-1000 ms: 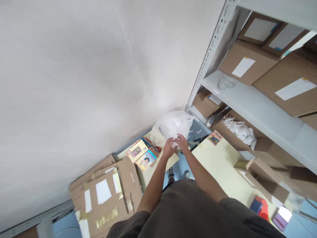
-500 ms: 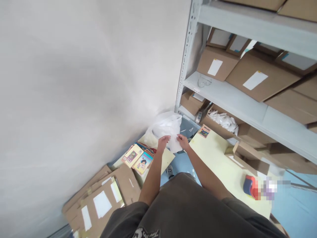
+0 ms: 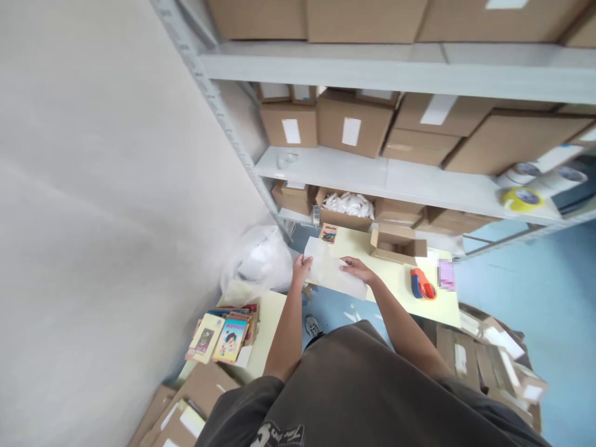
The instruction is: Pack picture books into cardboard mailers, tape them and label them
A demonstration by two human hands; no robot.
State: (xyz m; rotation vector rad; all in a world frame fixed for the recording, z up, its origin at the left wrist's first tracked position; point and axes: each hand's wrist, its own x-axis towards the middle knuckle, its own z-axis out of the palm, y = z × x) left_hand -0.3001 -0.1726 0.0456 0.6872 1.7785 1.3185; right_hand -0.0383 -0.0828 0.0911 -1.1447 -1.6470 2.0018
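A thin white sheet point(image 3: 328, 268), perhaps a foam or paper sleeve, stretches between my hands at the near edge of the right-hand table point(image 3: 386, 273). My left hand point(image 3: 302, 269) pinches its left end. At its right part, my right hand point(image 3: 357, 270) grips the upper edge with the fingers partly behind it. Just past the sheet lies a small booklet point(image 3: 328, 233) with a colourful cover. A large white plastic bag point(image 3: 261, 257) with white material inside stands to the left of my left hand.
An open cardboard box point(image 3: 398, 245) and a red and blue tape dispenser point(image 3: 421, 285) stand on the right-hand table. Picture books point(image 3: 230, 338) lie stacked on the left table. Metal shelving point(image 3: 344, 167) with boxes rises behind; flattened cardboard point(image 3: 209, 385) leans lower left.
My view and body have turned right, towards the shelves. Both hands have moved from in front of the plastic bag to the right-hand table, carrying the white sheet, which is now spread wider.
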